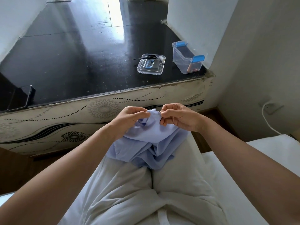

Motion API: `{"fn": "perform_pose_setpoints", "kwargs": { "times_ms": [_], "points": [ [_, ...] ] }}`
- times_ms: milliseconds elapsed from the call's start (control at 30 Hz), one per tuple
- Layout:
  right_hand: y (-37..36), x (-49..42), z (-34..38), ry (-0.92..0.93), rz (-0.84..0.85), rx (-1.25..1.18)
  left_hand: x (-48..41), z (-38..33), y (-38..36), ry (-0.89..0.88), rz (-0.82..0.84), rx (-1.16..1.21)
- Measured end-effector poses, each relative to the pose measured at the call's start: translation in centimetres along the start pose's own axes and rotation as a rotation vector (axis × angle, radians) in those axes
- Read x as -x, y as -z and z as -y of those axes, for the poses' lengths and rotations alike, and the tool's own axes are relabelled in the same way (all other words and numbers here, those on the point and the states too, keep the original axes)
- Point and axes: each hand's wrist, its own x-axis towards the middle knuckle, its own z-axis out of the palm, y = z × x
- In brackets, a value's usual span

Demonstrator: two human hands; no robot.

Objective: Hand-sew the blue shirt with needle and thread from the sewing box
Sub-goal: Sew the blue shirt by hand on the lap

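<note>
The blue shirt (146,143) lies bunched on my lap over light trousers. My left hand (129,118) grips a raised fold of the shirt from the left. My right hand (177,118) pinches the same fold from the right, fingers curled tight at the cloth's edge. A needle is too small to make out between my fingers; a thin thread seems to cross my right hand. On the black table ahead stands the clear sewing box (187,59) with blue clips, its lid (151,65) lying beside it with black scissors (148,57) and a white spool (161,58) on it.
A dark phone (24,96) lies at the table's left front edge. The patterned table side (97,111) faces my knees. A white wall (259,62) and a white cable (267,117) are to the right. I sit on a white surface (259,151).
</note>
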Motion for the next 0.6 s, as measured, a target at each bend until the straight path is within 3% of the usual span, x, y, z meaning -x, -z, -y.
{"fn": "perform_pose_setpoints", "kwargs": {
  "times_ms": [233, 600],
  "points": [
    [0.7, 0.2, -0.3, 0.029, 0.073, -0.115, -0.1, -0.4, 0.0, -0.002, 0.140, 0.120],
    [1.0, 0.1, -0.9, 0.032, 0.109, -0.137, -0.1, -0.4, -0.1, 0.031, 0.203, 0.175]
  ]
}}
